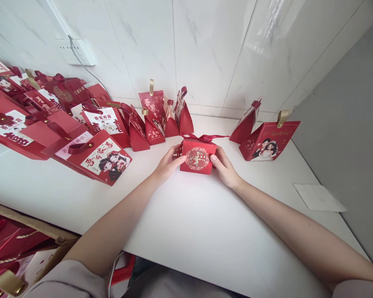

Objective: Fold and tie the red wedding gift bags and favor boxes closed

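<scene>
Between my two hands is a red gift box [198,159] with a round gold emblem on its front and a dark red ribbon [205,137] on top, one end trailing right. My left hand [168,164] grips its left side, thumb on the front face. On the right side my right hand [224,167] holds it, thumb at the front edge. The fingers behind the box are mostly hidden. Just behind stand several small red gift boxes [184,118], and to the right a red box with a printed couple [270,142] has a gold strap.
Many red gift boxes [104,159] crowd the left of the white table [186,223]. A white paper [319,197] lies near the right edge. At lower left is a carton [64,244] of red bags. A cable runs from the wall socket [76,52].
</scene>
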Demonstrator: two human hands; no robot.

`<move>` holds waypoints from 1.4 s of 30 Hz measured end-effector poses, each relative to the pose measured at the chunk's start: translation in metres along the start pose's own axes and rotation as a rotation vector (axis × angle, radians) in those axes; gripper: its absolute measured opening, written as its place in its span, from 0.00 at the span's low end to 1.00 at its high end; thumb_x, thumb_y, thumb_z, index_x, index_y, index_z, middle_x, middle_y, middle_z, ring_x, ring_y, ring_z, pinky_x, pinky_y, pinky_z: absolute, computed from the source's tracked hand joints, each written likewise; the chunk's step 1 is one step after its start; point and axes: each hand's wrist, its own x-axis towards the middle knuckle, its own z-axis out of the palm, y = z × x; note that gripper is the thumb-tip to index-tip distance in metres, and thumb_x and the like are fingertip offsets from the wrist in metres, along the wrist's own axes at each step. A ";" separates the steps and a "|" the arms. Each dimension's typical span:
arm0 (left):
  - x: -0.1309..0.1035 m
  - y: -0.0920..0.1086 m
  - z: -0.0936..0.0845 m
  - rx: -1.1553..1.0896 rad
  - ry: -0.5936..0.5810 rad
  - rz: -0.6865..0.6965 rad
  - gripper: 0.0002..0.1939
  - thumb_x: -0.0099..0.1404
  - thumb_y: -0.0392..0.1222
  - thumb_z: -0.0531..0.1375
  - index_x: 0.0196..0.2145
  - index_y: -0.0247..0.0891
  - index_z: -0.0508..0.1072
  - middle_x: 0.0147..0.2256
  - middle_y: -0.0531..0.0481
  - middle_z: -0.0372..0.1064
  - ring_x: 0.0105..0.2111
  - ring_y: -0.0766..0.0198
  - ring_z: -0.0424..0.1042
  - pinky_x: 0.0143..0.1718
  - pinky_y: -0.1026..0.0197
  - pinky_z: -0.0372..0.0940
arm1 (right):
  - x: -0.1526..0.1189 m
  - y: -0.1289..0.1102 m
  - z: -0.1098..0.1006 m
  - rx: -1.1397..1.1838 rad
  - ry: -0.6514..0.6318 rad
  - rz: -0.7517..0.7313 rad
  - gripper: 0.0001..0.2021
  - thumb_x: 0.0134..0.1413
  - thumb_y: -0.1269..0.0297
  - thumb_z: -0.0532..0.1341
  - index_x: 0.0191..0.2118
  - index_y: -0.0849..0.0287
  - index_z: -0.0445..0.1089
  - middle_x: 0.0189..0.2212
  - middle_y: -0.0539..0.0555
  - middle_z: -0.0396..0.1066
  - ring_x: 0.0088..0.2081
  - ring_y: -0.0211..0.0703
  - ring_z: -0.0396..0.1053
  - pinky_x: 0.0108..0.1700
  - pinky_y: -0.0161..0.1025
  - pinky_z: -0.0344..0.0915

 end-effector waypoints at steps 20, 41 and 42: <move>-0.001 0.002 0.001 -0.033 0.006 -0.002 0.27 0.58 0.49 0.63 0.53 0.37 0.66 0.55 0.42 0.65 0.54 0.48 0.64 0.55 0.48 0.58 | 0.001 -0.003 0.002 -0.031 0.010 -0.009 0.26 0.62 0.45 0.54 0.60 0.52 0.55 0.57 0.57 0.63 0.55 0.53 0.63 0.51 0.52 0.65; -0.001 0.017 -0.005 -0.659 0.137 -0.339 0.26 0.60 0.62 0.51 0.45 0.41 0.70 0.45 0.43 0.72 0.41 0.53 0.72 0.43 0.49 0.69 | 0.001 -0.004 -0.001 0.092 -0.065 0.000 0.27 0.63 0.43 0.50 0.63 0.45 0.51 0.60 0.56 0.60 0.52 0.49 0.69 0.53 0.51 0.65; -0.001 0.018 -0.005 -0.671 0.134 -0.343 0.27 0.60 0.61 0.50 0.47 0.40 0.69 0.46 0.42 0.72 0.42 0.52 0.72 0.43 0.49 0.69 | 0.001 -0.004 -0.002 0.086 -0.051 0.012 0.26 0.63 0.44 0.50 0.63 0.45 0.52 0.59 0.56 0.60 0.51 0.49 0.69 0.53 0.51 0.65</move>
